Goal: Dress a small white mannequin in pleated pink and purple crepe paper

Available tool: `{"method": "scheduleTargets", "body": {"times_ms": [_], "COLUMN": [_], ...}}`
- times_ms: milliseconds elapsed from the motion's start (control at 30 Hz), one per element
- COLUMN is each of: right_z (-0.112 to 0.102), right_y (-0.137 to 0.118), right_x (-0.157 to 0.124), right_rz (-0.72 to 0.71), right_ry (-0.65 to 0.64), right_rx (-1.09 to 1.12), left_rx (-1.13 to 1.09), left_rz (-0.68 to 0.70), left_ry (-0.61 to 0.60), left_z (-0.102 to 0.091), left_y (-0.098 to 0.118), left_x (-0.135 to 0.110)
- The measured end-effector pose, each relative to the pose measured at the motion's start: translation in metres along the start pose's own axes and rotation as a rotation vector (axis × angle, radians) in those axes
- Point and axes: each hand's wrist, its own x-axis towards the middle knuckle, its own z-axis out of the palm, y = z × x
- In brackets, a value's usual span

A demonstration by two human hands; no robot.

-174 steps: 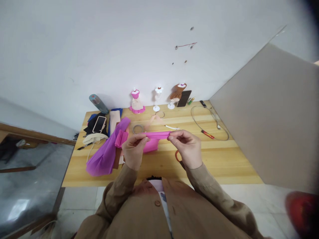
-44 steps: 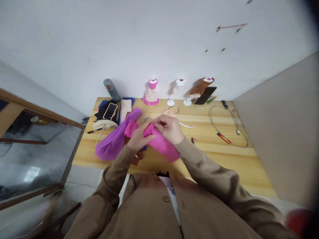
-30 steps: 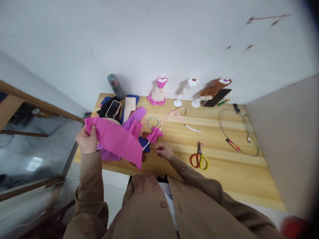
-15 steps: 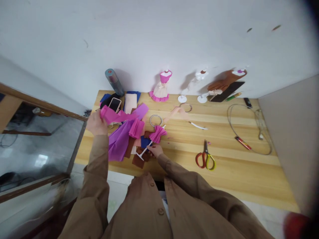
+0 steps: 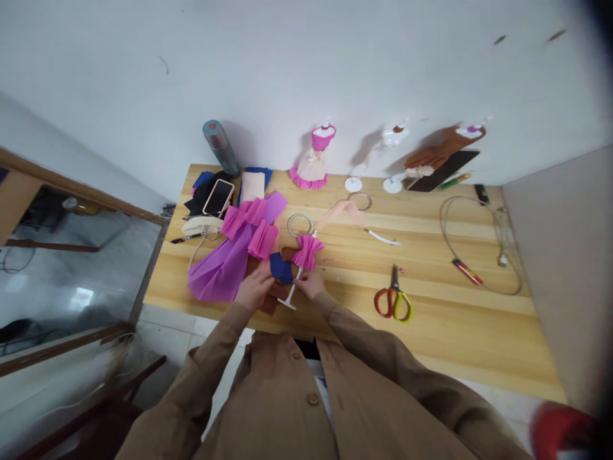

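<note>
My right hand (image 5: 310, 284) pinches the white pole of a small dress form stand (image 5: 288, 299), which lies tilted above the table edge. A pleated magenta piece (image 5: 308, 252) wraps its upper end. My left hand (image 5: 255, 289) rests with outstretched fingers on peach and brown pieces (image 5: 271, 303), beside a dark blue piece (image 5: 281, 268); nothing shows in its grasp. Beyond it lie a purple sheet (image 5: 219, 271) and two pleated magenta strips, one of them the nearer strip (image 5: 263, 239). A metal ring (image 5: 300, 225) lies behind the dress form.
Scissors (image 5: 393, 298) lie to the right, and a coiled cable (image 5: 445, 220) farther right. Along the wall stand a blue-grey bottle (image 5: 221, 148), a pink-dressed form (image 5: 311, 167) and other white forms. A phone (image 5: 219, 197) lies at back left on the wooden table (image 5: 345, 319).
My left hand has put the long magenta strip down on the purple sheet and moved right, toward the dress form. My right hand still holds the stand, now tilted more upright.
</note>
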Motion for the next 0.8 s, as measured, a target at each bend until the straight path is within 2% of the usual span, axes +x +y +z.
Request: {"method": "scheduleTargets", "body": {"times_ms": [67, 133, 233, 333, 500, 567, 633, 700, 800], "right_z": [-0.001, -0.001, 0.0, -0.001, -0.009, -0.012, -0.015, -0.018, -0.025], "right_y": [0.0, 0.0, 0.001, 0.003, 0.009, 0.01, 0.009, 0.006, -0.001], "right_x": [0.0, 0.0, 0.0, -0.002, -0.012, -0.02, -0.029, -0.041, -0.062], "right_rz": [-0.015, -0.019, -0.017, -0.019, -0.034, -0.072, -0.138, -0.226, -0.361], "right_ry": [0.01, 0.008, -0.003, -0.017, -0.036, -0.052, -0.08, -0.118, -0.173], "right_rx": [-0.031, -0.052, -0.06, -0.039, 0.037, 0.091, 0.162, 0.246, 0.379], "left_rx": [0.004, 0.028, 0.048, 0.071, 0.08, -0.262, -0.762, -0.998, -1.178], "left_rz": [0.017, -0.055, -0.139, -0.261, -0.492, -0.587, -0.586, -0.533, -0.446], "left_ry": [-0.086, -0.117, -0.1, -0.022, 0.228, 0.467, 0.563, 0.524, 0.425], "left_z": [0.022, 0.038, 0.045, 0.031, -0.018, -0.037, -0.049, -0.055, -0.052], "left_y": [0.011, 0.018, 0.021, 0.016, 0.006, 0.008, 0.016, 0.03, 0.056], "left_x": [-0.003, -0.001, 0.0, -0.005, -0.025, -0.029, -0.028, -0.022, -0.008]}}
